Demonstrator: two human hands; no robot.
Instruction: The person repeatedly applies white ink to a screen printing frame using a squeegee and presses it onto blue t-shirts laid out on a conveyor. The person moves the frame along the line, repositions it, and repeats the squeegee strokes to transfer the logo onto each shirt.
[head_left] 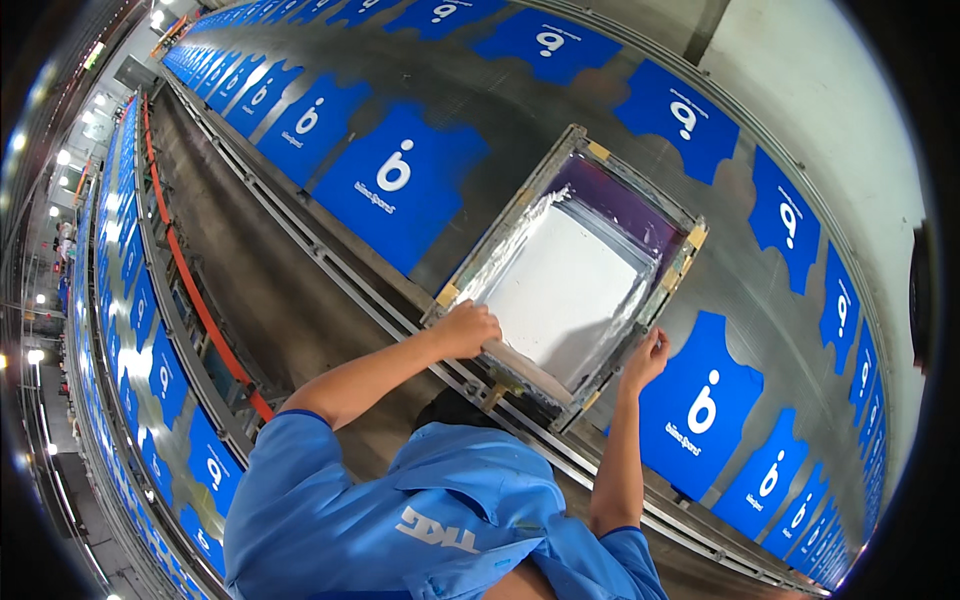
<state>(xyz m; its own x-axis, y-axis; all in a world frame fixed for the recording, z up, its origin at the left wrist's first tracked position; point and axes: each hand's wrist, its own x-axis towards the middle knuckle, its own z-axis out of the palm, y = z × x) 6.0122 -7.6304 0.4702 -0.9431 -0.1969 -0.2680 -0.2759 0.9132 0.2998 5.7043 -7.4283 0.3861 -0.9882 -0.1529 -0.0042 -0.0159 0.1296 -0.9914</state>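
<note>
A screen printing frame [683, 262] lies tilted across the long dark printing table, with metal sides and yellowish tape at its corners. Thick white ink [565, 285] covers most of its mesh, and a purple strip of mesh shows at the far end. My left hand [466, 331] is closed on the frame's near left edge, beside a pale squeegee-like bar [530, 370]. At the right side, my right hand [646, 361] has its fingers curled against the frame's edge. A printed blue shirt panel [700, 405] lies just right of that hand.
Another printed blue panel [395, 185] lies left of the frame, and rows of similar panels run along both table edges. A metal rail [320, 255] follows the near edge. Across the aisle [240, 270] stand an orange-red rail [190, 275] and a second table with blue panels [168, 375].
</note>
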